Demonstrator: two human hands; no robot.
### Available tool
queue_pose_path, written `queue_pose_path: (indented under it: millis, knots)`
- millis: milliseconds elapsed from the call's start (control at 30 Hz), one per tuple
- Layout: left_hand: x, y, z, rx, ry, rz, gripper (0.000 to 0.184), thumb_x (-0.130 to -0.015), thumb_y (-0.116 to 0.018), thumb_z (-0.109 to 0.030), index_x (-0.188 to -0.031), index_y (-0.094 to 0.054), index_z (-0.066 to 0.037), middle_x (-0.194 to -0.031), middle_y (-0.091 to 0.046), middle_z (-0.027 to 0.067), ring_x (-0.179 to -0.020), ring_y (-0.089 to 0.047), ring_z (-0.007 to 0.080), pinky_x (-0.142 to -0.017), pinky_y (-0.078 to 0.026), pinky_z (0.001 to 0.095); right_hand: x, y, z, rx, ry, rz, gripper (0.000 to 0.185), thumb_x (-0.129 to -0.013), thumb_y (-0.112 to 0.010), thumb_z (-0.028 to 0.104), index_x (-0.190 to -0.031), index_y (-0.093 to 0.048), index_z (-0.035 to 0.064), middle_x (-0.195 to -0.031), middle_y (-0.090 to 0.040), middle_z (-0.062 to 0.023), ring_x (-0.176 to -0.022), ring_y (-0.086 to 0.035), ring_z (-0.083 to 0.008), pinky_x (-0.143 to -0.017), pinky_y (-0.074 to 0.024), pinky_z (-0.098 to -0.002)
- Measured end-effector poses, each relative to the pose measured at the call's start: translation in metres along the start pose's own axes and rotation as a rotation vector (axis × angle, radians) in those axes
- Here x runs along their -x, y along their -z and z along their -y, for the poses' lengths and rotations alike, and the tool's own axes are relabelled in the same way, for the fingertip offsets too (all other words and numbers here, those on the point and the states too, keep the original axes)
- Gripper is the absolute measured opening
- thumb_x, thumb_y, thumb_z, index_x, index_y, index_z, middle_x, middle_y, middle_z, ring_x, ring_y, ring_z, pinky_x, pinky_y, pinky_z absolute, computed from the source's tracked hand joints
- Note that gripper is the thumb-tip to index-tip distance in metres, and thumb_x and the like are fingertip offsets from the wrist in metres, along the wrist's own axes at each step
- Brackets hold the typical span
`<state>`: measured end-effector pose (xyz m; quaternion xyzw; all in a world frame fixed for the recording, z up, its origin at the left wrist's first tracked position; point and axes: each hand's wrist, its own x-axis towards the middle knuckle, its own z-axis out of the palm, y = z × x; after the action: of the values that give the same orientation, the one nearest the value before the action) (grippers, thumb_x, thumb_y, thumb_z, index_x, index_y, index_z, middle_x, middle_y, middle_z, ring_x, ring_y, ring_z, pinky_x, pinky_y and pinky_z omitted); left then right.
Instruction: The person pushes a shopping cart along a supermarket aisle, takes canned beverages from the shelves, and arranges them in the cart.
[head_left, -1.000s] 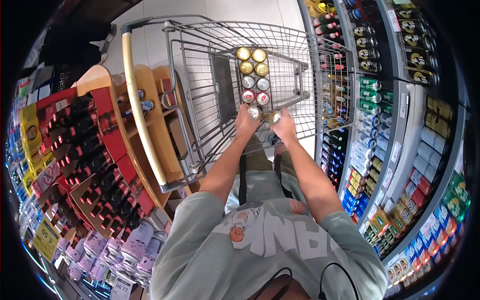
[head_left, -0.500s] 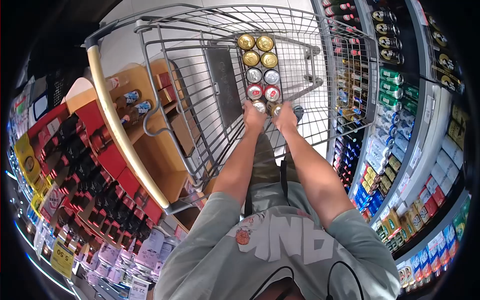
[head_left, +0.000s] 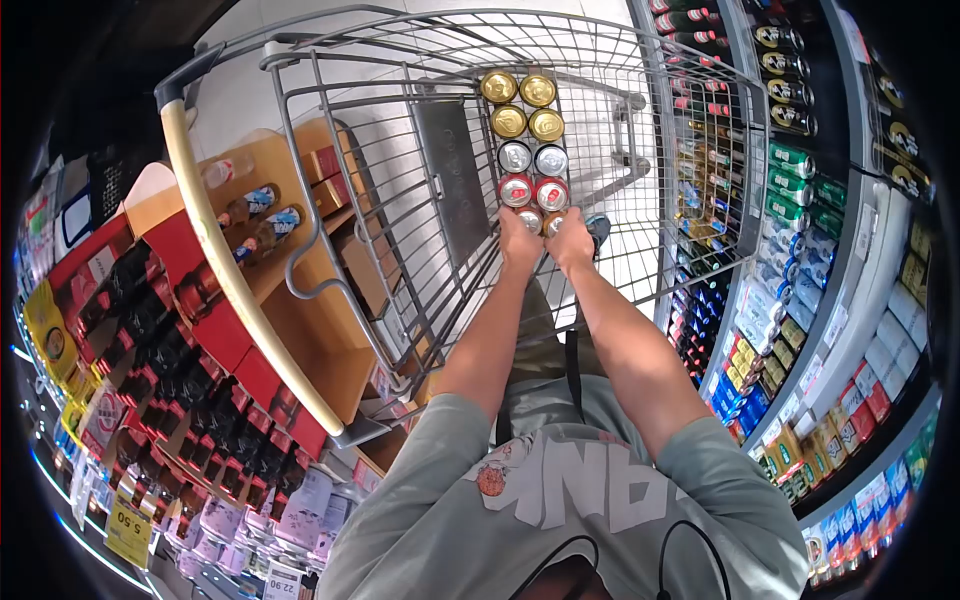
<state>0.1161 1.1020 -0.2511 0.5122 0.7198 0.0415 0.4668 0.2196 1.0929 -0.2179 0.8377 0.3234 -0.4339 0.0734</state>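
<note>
Two side-by-side rows of drink cans stand upright in the wire shopping cart (head_left: 700, 150). Gold-topped cans (head_left: 509, 121) are at the far end, then silver-topped ones (head_left: 514, 157), then red-and-silver ones (head_left: 551, 192). At the near end, my left hand (head_left: 520, 243) is closed around the left can (head_left: 530, 221). My right hand (head_left: 571, 243) wraps the outer side of the right can (head_left: 555, 224), whose top is partly covered by my fingers. Both hands sit close together, pressing the pair side by side against the red-topped cans.
A dark panel (head_left: 452, 180) lies in the cart left of the cans. The cart's pale handle (head_left: 215, 260) runs along the left. Shelves of cans (head_left: 790, 190) and bottles line the right. Red-boxed bottles (head_left: 200, 400) and price tags (head_left: 128, 530) are at left.
Cart, cans and both hands sit slightly lower and further right in view. My fingers have closed in more tightly around the two nearest cans.
</note>
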Motion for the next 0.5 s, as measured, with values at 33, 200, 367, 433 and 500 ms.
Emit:
queue_pose_path:
  millis: [33, 200, 367, 433, 500]
  knots:
    - [-0.001, 0.001, 0.000, 0.000, 0.001, -0.004, 0.069, -0.064, -0.077, 0.004, -0.120, -0.037, 0.004, -0.120, -0.055, 0.0294, -0.112, -0.057, 0.0489, -0.094, -0.049, 0.0487, -0.002, -0.002, -0.001, 0.023, 0.017, 0.004, 0.075, -0.072, -0.088, 0.030, -0.122, -0.040, 0.0005, -0.121, -0.060, -0.0241, -0.107, -0.066, -0.0394, -0.088, -0.0566, -0.0448]
    - [-0.003, -0.003, 0.007, 0.038, -0.047, -0.013, 0.069, -0.063, -0.081, 0.002, -0.118, -0.041, 0.005, -0.119, -0.054, 0.0280, -0.112, -0.056, 0.0477, -0.095, -0.048, 0.0479, -0.004, -0.003, -0.005, 0.012, 0.017, 0.012, 0.075, -0.071, -0.087, 0.027, -0.124, -0.040, 0.0025, -0.126, -0.057, -0.0223, -0.108, -0.066, -0.0392, -0.090, -0.0560, -0.0448]
    - [-0.005, -0.006, 0.011, 0.093, -0.046, 0.002, 0.092, -0.062, -0.081, 0.003, -0.138, -0.031, 0.008, -0.136, -0.046, 0.0291, -0.128, -0.048, 0.0452, -0.107, -0.042, 0.0442, 0.000, 0.005, -0.003, -0.007, 0.008, 0.056, 0.091, -0.068, -0.088, 0.028, -0.139, -0.035, 0.0053, -0.136, -0.050, -0.0187, -0.124, -0.057, -0.0363, -0.097, -0.0522, -0.0446]
    - [-0.005, -0.003, 0.008, 0.115, -0.078, -0.028, 0.101, -0.061, -0.080, 0.003, -0.145, -0.025, 0.009, -0.143, -0.042, 0.0294, -0.134, -0.043, 0.0440, -0.111, -0.039, 0.0430, 0.000, 0.005, -0.005, -0.032, 0.014, 0.037, 0.105, -0.067, -0.087, 0.026, -0.150, -0.026, 0.0063, -0.143, -0.046, -0.0177, -0.137, -0.044, -0.0339, -0.107, -0.0448, -0.0445]
    - [-0.008, -0.003, 0.009, 0.245, -0.116, -0.028, 0.114, -0.060, -0.080, 0.003, -0.152, -0.013, 0.010, -0.151, -0.033, 0.0289, -0.141, -0.035, 0.0413, -0.118, -0.032, 0.0406, -0.004, 0.002, -0.009, -0.113, 0.038, 0.035, 0.106, -0.068, -0.086, 0.026, -0.153, -0.025, 0.0063, -0.146, -0.043, -0.0178, -0.140, -0.039, -0.0336, -0.111, -0.0408, -0.0435]
